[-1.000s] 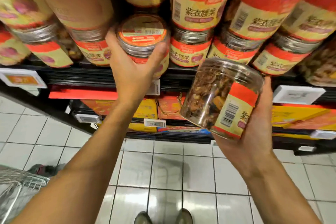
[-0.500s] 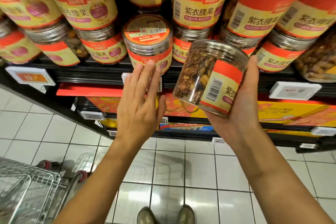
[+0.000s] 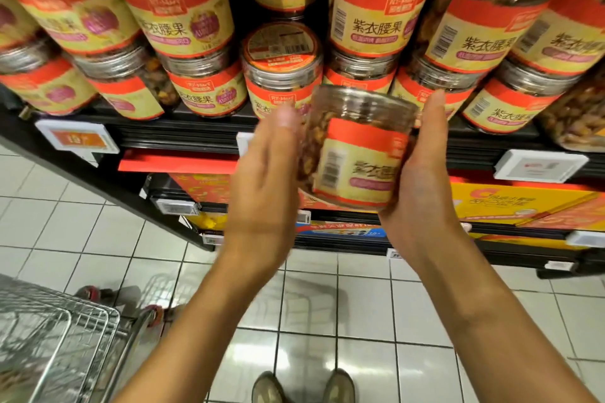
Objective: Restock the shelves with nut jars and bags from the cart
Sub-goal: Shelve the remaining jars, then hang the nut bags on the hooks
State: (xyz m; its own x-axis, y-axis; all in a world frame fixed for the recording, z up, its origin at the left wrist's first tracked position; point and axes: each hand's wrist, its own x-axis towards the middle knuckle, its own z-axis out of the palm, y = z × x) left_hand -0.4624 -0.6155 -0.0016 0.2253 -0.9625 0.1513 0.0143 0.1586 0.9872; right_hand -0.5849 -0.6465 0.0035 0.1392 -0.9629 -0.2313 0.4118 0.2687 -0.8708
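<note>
A clear plastic nut jar point(image 3: 357, 154) with a red-and-cream label and a barcode sits at mid-frame. Its upper end tilts away towards the shelving, and brown nuts show through its wall. The right hand point(image 3: 422, 180) grips its right side, and the blurred left hand point(image 3: 265, 180) lies flat against its left. Matching labelled jars point(image 3: 183, 20) fill the black shelf point(image 3: 183, 137) across the top of the frame, mostly two high. One centre jar point(image 3: 281, 75) shows its red-stickered lid. A silver wire cart point(image 3: 55, 347) occupies the lower left corner.
</note>
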